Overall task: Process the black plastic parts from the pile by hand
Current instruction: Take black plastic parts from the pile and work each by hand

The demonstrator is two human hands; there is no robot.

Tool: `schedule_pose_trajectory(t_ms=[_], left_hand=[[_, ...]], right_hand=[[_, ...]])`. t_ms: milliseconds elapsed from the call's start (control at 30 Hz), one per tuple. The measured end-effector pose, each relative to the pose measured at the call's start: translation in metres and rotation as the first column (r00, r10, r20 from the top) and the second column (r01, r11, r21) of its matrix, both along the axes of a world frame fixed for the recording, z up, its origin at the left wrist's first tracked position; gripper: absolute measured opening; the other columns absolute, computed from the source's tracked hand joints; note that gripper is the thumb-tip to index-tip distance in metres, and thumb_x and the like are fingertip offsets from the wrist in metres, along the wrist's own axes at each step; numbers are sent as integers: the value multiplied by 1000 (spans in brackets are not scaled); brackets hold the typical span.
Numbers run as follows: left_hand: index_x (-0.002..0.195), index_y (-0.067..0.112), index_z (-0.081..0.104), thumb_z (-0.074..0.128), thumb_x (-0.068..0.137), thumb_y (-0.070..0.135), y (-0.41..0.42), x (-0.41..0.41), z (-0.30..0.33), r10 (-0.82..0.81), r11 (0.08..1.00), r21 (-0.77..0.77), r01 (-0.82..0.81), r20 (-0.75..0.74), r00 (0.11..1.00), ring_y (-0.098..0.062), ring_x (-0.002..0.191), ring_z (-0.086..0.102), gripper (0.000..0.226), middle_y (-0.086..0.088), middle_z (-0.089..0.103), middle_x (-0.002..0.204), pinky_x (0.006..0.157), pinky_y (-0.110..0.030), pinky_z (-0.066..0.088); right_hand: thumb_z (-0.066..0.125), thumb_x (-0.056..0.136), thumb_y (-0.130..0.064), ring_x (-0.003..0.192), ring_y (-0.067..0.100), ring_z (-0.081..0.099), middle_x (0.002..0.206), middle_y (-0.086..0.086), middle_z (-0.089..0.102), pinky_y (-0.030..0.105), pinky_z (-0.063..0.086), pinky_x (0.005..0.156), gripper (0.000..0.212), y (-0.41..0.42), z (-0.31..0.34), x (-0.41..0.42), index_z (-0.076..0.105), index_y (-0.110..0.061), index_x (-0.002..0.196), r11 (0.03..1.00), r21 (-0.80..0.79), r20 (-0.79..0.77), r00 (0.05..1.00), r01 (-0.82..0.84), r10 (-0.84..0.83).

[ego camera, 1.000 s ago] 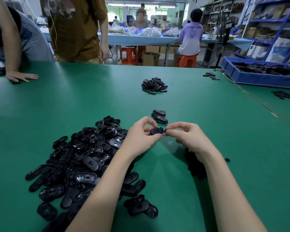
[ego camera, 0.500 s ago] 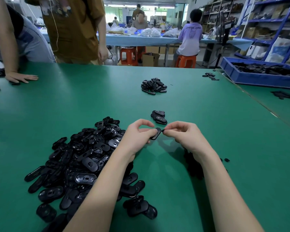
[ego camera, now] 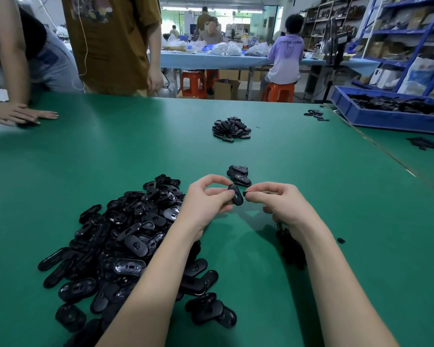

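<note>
A big pile of black oval plastic parts (ego camera: 115, 246) lies on the green table (ego camera: 336, 221) at my left. My left hand (ego camera: 206, 199) pinches one black oval part (ego camera: 236, 195) between thumb and fingers above the table. My right hand (ego camera: 278, 204) is just right of it and pinches a tiny black bit (ego camera: 244, 193) at its fingertips, a small gap away from the part's edge. A few parts (ego camera: 239, 175) lie just beyond my hands. More small black pieces (ego camera: 290, 246) lie under my right wrist.
A smaller heap of parts (ego camera: 231, 128) sits mid-table farther off. A blue bin (ego camera: 386, 116) with black parts stands at the right on a neighbouring table. Another person's hand (ego camera: 23, 115) rests on the table's far left; two people stand there.
The part in my left hand has turned from lying crosswise to standing more upright. The tiny bit in my right hand has come away from the part. The other person's hands shifted slightly.
</note>
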State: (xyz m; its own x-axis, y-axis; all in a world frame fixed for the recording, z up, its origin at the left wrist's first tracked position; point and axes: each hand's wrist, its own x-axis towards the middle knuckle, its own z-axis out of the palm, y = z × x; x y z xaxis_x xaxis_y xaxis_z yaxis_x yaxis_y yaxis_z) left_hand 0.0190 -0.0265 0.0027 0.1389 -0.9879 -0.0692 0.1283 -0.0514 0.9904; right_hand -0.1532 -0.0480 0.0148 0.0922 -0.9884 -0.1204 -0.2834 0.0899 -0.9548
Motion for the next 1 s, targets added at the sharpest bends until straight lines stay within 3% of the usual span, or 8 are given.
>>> schedule_pose_trajectory(t_ms=[133, 333, 433, 533, 667, 800, 867, 1000], left_hand=[[91, 15, 65, 72, 89, 4, 1, 1, 1, -13, 1000, -8, 13, 48, 999, -14, 73, 72, 13, -9, 78, 83, 67, -22, 57], [91, 12, 64, 72, 88, 1, 1, 0, 3, -38, 999, -21, 39, 56, 998, -17, 77, 73, 14, -13, 77, 86, 71, -24, 59], [90, 12, 64, 73, 88, 0, 3, 1, 4, -47, 999, -24, 48, 57, 997, -18, 77, 73, 15, -17, 77, 90, 71, -23, 59], [93, 11, 66, 72, 88, -1, 3, 1, 4, -61, 998, -26, 63, 69, 996, -17, 77, 73, 14, -16, 77, 90, 71, -23, 59], [93, 14, 73, 70, 88, 0, 3, 2, 4, -77, 996, -26, 81, 135, 988, -14, 76, 72, 16, -7, 78, 84, 70, -21, 57], [92, 15, 74, 70, 87, 0, 4, 1, 3, -75, 997, -19, 79, 166, 983, -13, 75, 72, 16, -7, 78, 83, 68, -20, 54], [94, 12, 73, 69, 87, -1, 4, 1, 3, -64, 998, -15, 68, 179, 982, -13, 74, 72, 15, -8, 78, 83, 68, -20, 54], [98, 8, 70, 65, 90, -4, 3, 1, 4, -69, 998, 10, 68, 97, 993, -16, 76, 71, 16, -14, 78, 88, 74, -21, 59]], right_hand=[[85, 78, -26, 42, -2, 43, 57, -16, 63, 9, 29, 39, 6, 0, -1, 3, 79, -26, 76, 1000, -5, -31, 1000, 2, -2], [87, 78, -25, 44, -7, 49, 58, -16, 66, 8, 35, 45, 9, -1, -5, 5, 79, -21, 79, 998, -48, -16, 999, 41, -42], [88, 76, -27, 56, -1, 57, 73, -5, 76, 12, 41, 56, 11, 0, -3, 8, 79, -21, 79, 998, -53, 2, 999, 40, -40], [88, 75, -28, 71, 12, 61, 87, 7, 78, 28, 43, 69, 12, 1, -3, 9, 79, -21, 79, 997, -59, -2, 999, 44, -44], [86, 75, -31, 72, 13, 66, 81, 1, 78, 26, 45, 65, 9, 0, -3, 11, 78, -26, 76, 996, -83, -100, 994, 37, -45], [86, 76, -31, 76, 11, 71, 78, -4, 78, 16, 45, 58, 10, -2, -4, 10, 77, -28, 77, 993, -107, -158, 985, 48, -65], [88, 75, -34, 71, 6, 68, 79, -6, 78, 10, 41, 49, 15, -1, -4, 11, 75, -30, 82, 993, -102, -159, 985, 54, -70], [90, 73, -40, 62, 2, 59, 73, -11, 74, 15, 41, 54, 19, -1, -6, 8, 77, -31, 83, 996, -81, -95, 994, 44, -51]])
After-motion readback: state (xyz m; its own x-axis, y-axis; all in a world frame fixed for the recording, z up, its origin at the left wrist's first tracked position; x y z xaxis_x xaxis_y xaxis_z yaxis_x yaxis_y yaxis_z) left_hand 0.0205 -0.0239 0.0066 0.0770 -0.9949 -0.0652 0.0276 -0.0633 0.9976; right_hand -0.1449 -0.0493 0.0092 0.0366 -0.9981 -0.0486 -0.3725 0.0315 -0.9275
